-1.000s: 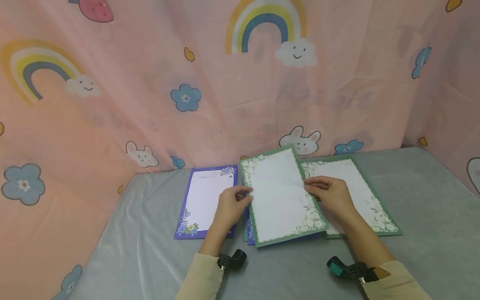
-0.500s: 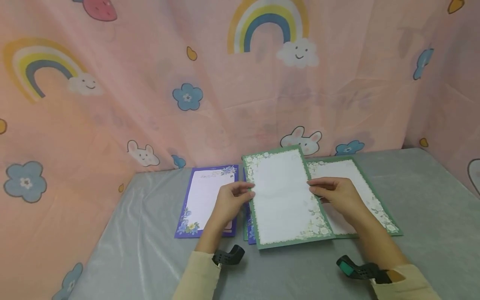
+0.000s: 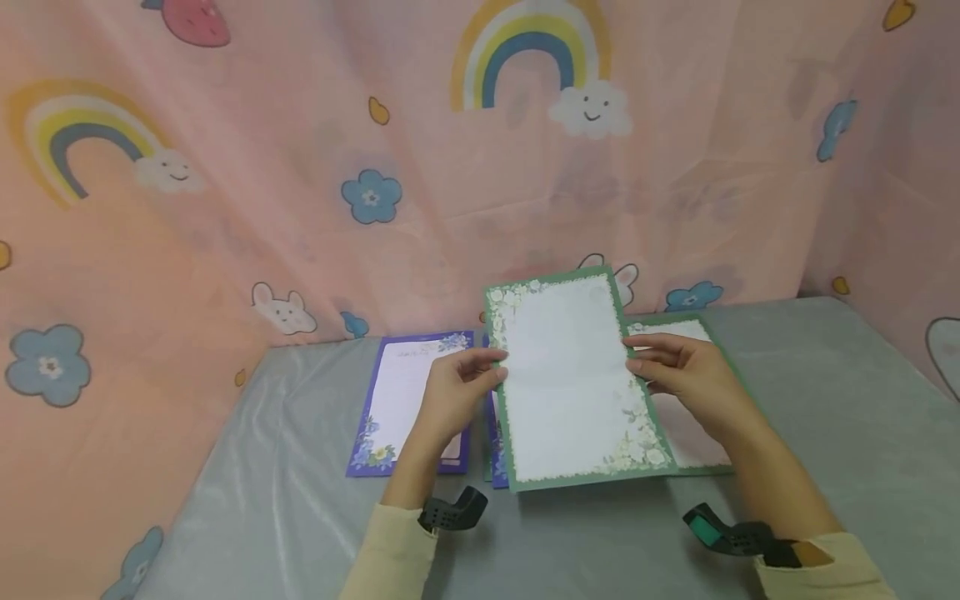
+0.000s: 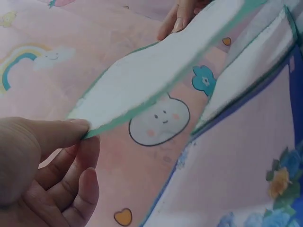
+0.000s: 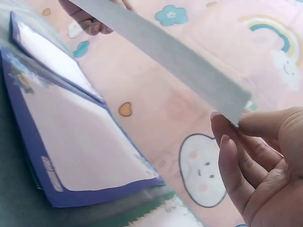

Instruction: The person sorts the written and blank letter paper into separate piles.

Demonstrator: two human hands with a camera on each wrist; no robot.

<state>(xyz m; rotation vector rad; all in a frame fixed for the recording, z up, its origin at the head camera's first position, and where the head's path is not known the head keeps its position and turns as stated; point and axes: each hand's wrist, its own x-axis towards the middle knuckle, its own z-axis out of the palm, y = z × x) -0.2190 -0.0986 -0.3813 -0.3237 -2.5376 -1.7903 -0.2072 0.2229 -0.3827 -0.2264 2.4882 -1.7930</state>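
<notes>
A green-bordered sheet of floral stationery paper [image 3: 570,392] is held up, tilted, above the middle of the table. My left hand [image 3: 456,398] pinches its left edge, and my right hand [image 3: 693,383] pinches the right edge. In the left wrist view the sheet [image 4: 142,80] bends slightly between thumb and fingers of the left hand [image 4: 57,165]. Its pale back [image 5: 184,66] shows in the right wrist view, where the right hand [image 5: 260,161] grips a corner area. Below it lies a purple-bordered sheet [image 5: 90,137], mostly covered in the head view.
Another purple-bordered sheet [image 3: 397,392] with faint writing lies to the left. A second green-bordered sheet [image 3: 690,425] lies to the right, partly behind my right hand. Grey cloth [image 3: 300,517] covers the table, and a pink printed curtain [image 3: 420,250] hangs behind it.
Both hands have raised the green-bordered sheet off the pile and shifted it slightly right. My right hand has moved a little to the right; the other sheets stay put.
</notes>
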